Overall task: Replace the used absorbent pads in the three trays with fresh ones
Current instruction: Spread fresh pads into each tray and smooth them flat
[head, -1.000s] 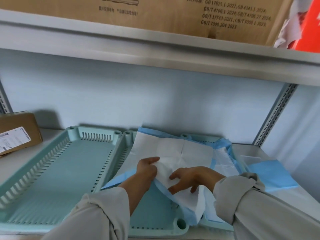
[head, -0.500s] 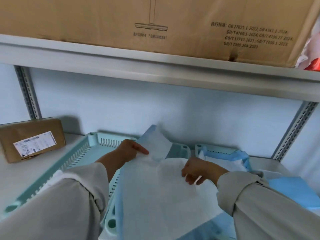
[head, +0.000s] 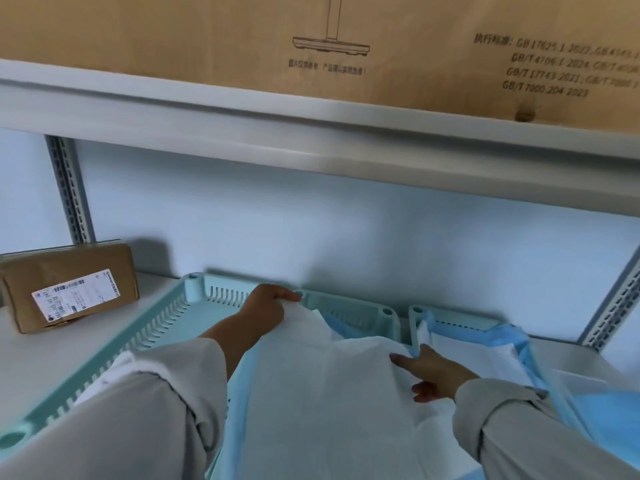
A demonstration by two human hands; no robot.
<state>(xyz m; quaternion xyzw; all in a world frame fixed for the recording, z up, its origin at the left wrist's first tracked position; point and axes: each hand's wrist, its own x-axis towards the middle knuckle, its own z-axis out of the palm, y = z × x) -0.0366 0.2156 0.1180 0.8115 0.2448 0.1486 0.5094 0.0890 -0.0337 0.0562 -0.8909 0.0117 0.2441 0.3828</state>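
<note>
Since half a second ago, both hands have spread apart along the white absorbent pad with blue edging (head: pixel 322 403), flattening it over the middle pale green slotted plastic tray (head: pixel 349 308). Its long axis runs near to far. The left hand (head: pixel 266 311) pinches the far corner; the right hand (head: pixel 433 372) presses the right side with straight fingers. Left lies another green tray (head: pixel 162 320), right a third tray (head: pixel 450 315) holding a pad. A brown labelled parcel (head: pixel 69 282) sits far left.

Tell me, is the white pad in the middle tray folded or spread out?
Mostly spread. The pad lies open across the middle tray, the left hand gripping its far corner, the right hand flat on it.
</note>
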